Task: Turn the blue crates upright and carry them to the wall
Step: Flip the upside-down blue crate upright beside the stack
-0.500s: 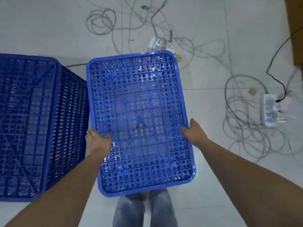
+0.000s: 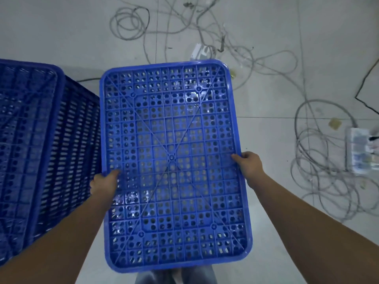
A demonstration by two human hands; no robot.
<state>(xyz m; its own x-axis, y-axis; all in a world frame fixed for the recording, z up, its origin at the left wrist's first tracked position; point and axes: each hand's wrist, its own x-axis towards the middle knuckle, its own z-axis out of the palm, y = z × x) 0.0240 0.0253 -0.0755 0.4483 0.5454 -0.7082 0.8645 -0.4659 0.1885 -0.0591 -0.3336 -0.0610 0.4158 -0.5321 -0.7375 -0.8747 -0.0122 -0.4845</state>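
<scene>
We hold the blue crate (image 2: 172, 160) bottom-up: left hand (image 2: 104, 184) and right hand (image 2: 249, 165) clamp its long edges, thumbs on the perforated base, fingers hidden beneath. Second crate (image 2: 41, 150), also inverted, just outside left fingers.

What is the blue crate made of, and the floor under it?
The blue crate looks like glossy moulded plastic: light glints off its ribbed, hole-filled base. The floor seems to be smooth pale tile, judging by thin straight joint lines, though polished concrete is possible.
</scene>
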